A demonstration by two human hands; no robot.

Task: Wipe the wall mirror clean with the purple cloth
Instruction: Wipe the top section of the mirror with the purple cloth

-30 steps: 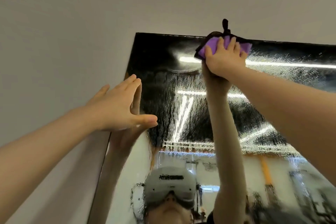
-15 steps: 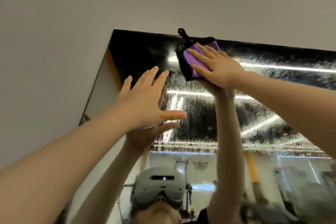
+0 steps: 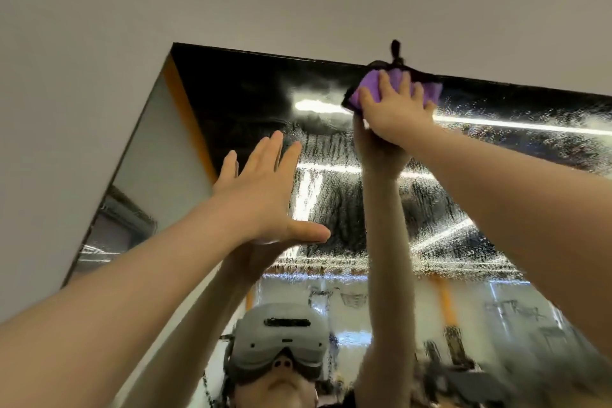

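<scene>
Right hand (image 3: 395, 111): pressed flat on purple cloth (image 3: 371, 89), fingers spread and nearly straight, at top edge of wall mirror (image 3: 251, 116). Cloth: black-trimmed, loop poking above mirror's top edge onto wall (image 3: 165, 10). Left hand (image 3: 261, 195): open wide, fingers straight, thumb out, laid against glass lower and to the left, holding nothing. Glass: streaked with wet droplets across upper part. Reflected: gray headset (image 3: 281, 338), both raised arms.

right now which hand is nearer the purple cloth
Right. The right hand presses the purple cloth at the mirror's top edge; the left hand is lower left, apart.
</scene>
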